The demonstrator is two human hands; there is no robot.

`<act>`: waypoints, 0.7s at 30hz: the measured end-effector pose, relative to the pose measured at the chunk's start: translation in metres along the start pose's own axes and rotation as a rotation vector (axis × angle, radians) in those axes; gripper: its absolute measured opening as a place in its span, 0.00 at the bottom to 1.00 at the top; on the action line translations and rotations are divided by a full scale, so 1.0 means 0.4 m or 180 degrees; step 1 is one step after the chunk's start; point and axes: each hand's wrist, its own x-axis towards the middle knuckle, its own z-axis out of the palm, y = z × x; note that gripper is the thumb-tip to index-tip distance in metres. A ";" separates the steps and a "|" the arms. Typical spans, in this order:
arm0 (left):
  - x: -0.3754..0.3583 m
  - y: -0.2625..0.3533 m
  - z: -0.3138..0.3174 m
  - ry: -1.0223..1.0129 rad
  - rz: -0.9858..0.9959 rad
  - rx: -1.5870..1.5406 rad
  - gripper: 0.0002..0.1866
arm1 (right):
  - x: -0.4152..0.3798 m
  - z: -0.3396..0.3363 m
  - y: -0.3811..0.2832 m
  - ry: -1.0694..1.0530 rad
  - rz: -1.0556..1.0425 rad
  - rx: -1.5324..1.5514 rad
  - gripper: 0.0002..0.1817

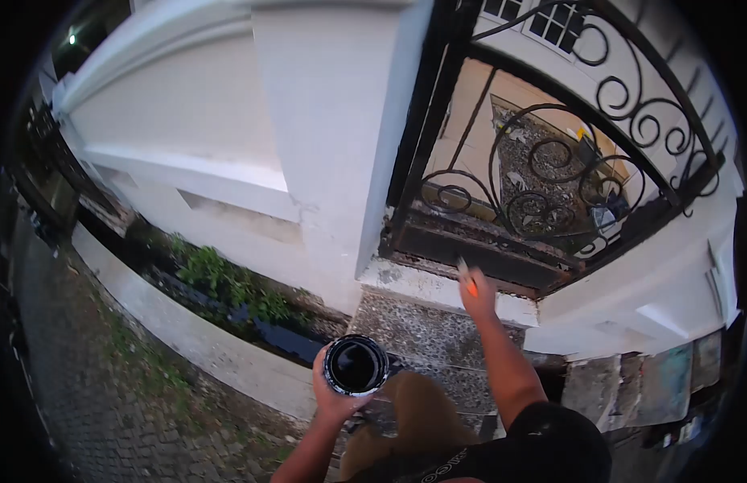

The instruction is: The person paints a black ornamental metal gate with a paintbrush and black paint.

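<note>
My left hand (328, 394) is wrapped round an open can of black paint (356, 365), held upright in front of my knees. Dark paint marks the can's pale rim. In my right hand (480, 301) is a paintbrush (463, 267) with some orange showing at the handle. Its tip overlaps the lower black panel (438, 245) of a wrought-iron gate (542, 105). Rusty, worn patches run along the gate's bottom rail. Just below my brush hand lies the white-painted sill (409, 279).
A pebbled step (417, 326) lies under the gate. To the left, a drain channel (281, 336) with dark water and green plants (220, 278) runs along the white wall (317, 121). A concrete curb (188, 334) borders it. Worn slabs (663, 386) lie at right.
</note>
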 end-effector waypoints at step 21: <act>-0.015 0.246 -0.032 -0.0517 -0.0058 -0.0257 0.60 | -1.291 -0.656 0.004 -0.1741 0.4773 -0.2221 0.12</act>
